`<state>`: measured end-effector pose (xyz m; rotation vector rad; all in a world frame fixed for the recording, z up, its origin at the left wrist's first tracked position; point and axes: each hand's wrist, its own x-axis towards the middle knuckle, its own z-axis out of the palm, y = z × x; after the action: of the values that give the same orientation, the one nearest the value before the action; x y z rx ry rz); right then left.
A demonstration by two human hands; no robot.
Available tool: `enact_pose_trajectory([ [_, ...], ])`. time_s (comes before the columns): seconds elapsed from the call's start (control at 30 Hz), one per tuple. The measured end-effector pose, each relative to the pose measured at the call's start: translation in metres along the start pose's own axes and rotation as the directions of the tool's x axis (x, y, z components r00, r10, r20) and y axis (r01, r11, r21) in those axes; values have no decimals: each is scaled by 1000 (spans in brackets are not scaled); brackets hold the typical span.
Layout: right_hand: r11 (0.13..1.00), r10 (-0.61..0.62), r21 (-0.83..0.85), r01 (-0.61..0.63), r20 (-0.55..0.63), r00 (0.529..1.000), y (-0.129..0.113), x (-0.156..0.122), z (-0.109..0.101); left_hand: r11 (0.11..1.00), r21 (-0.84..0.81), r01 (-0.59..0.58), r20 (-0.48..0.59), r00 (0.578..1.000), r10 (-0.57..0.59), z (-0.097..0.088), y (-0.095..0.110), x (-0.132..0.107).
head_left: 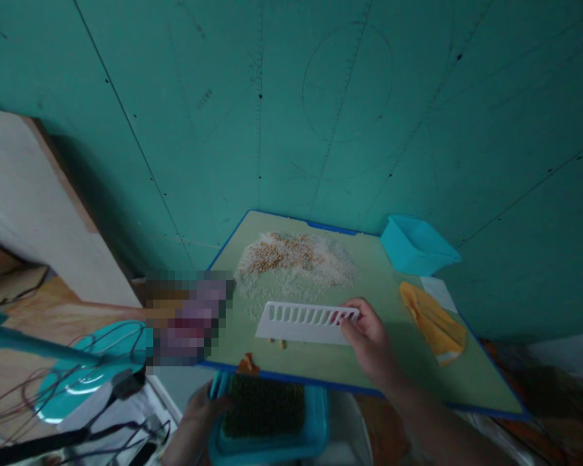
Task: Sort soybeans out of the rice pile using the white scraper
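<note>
In my right hand (pixel 369 340) is a white plastic strip (pixel 296 331) with a row of slots, its fingers closed on the right end. The strip stands on its long edge at the near side of a table (pixel 379 369). Beyond it spreads a pile of white rice-like grains (pixel 333 262) mixed with round tan beans (pixel 269 254). A few tan bits (pixel 282 344) lie just in front of the strip. Below the table's near edge, my left hand (pixel 201 417) grips the left rim of a blue container (pixel 320 427) holding dark green matter (pixel 265 408).
At the table's back right stands a turquoise bin (pixel 408 249). An orange cloth (pixel 432 320) lies in front of it. A brown scrap (pixel 247 364) hangs at the near edge. Cables (pixel 34 382) and a turquoise stool (pixel 102 362) are at left. A green wall (pixel 282 129) rises behind.
</note>
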<state>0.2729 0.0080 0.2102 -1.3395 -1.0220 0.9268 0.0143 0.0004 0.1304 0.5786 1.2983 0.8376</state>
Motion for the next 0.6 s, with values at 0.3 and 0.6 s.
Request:
enact_pose_trajectory([
  [0.3, 998, 50, 21, -51, 46, 998, 2, -18, -8, 998, -50, 25, 55, 998, -22, 2, 0, -3],
  [0.6, 991, 98, 95, -100, 24, 995, 10, -43, -19, 996, -60, 63, 70, 996, -59, 12, 4, -6],
])
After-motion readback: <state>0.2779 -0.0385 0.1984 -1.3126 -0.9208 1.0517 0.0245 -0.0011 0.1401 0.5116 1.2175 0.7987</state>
